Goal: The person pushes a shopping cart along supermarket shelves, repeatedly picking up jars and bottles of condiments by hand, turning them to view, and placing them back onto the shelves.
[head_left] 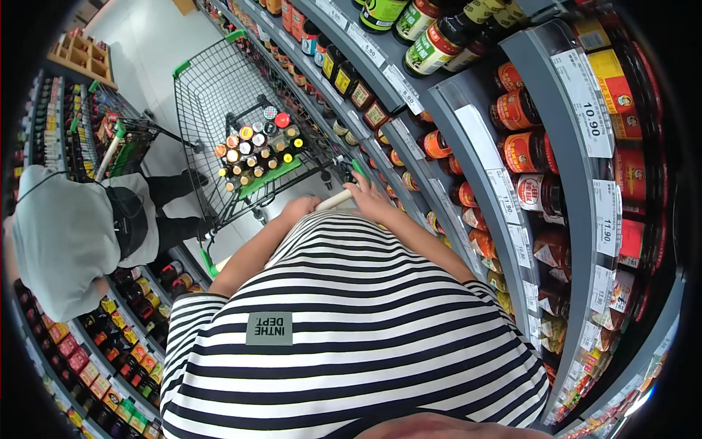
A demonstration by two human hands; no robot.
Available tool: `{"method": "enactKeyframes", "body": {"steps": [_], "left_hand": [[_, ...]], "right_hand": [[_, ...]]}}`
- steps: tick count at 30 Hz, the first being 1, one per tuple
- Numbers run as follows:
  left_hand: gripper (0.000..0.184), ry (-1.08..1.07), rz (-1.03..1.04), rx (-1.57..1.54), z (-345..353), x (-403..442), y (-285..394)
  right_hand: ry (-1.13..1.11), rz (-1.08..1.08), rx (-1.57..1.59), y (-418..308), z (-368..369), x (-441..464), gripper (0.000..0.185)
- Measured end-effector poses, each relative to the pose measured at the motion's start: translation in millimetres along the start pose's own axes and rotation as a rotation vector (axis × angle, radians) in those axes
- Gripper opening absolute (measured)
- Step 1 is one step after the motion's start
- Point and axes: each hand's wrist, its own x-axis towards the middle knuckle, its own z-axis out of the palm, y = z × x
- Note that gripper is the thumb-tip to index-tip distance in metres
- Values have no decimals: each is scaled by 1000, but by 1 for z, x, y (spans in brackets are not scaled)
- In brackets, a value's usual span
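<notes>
Both of my hands are on the pale handle of a wire shopping cart with green corners. My left hand is closed at the handle's middle, in front of my striped shirt. Farther right, my right hand is wrapped round the handle near its green end, beside the shelves. Inside the cart, several bottles and jars with red, white, yellow and green caps stand grouped at the end nearer me.
Shelves of jars with price tags curve close along the right. At the left stand a person in a light top and another cart. More stocked shelves line the lower left. A wooden rack is at the upper left.
</notes>
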Motion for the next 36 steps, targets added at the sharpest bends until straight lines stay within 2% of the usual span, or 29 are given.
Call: {"method": "enactKeyframes", "body": {"steps": [4, 5, 7, 10, 12, 15, 16, 19, 20, 24, 26, 28, 29, 36], "left_hand": [[48, 66, -40, 0, -11, 0, 2], [51, 47, -86, -45, -17, -3, 7], [49, 67, -75, 17, -21, -1, 6], [47, 127, -49, 99, -26, 5, 0], [46, 134, -69, 126, -28, 5, -6], [48, 123, -54, 154, -33, 6, -10], [51, 123, -54, 167, -36, 7, -13], [49, 45, -68, 144, -45, 10, -17], [49, 17, -104, 108, -49, 11, -19], [55, -9, 30, -58, -54, 18, -52], [56, -85, -1, 1, -63, 19, -53], [54, -45, -25, -110, -63, 13, -63], [51, -59, -81, -113, -64, 12, -68], [50, -108, -66, -41, -81, 3, -96]], "right_hand": [[-11, 32, -5, -8, -12, 12, 81], [0, -15, 47, -7, -15, 12, 84], [43, -95, 126, -4, -18, 12, 89], [71, -77, 155, -8, -17, 12, 89], [136, -120, 196, -11, -15, 13, 86], [56, -114, 247, -8, -11, 27, 77], [77, -91, 272, -10, -11, 32, 77], [-58, 10, 196, -21, -13, 41, 80], [-24, 41, 226, -23, -11, 45, 80], [10, 83, 305, -37, -4, 55, 80], [47, 69, 292, -44, 2, 60, 76], [34, 134, 300, -58, -1, 63, 73], [29, 142, 334, -64, -2, 64, 73], [-2, 183, 380, -95, 5, 75, 71]]}}
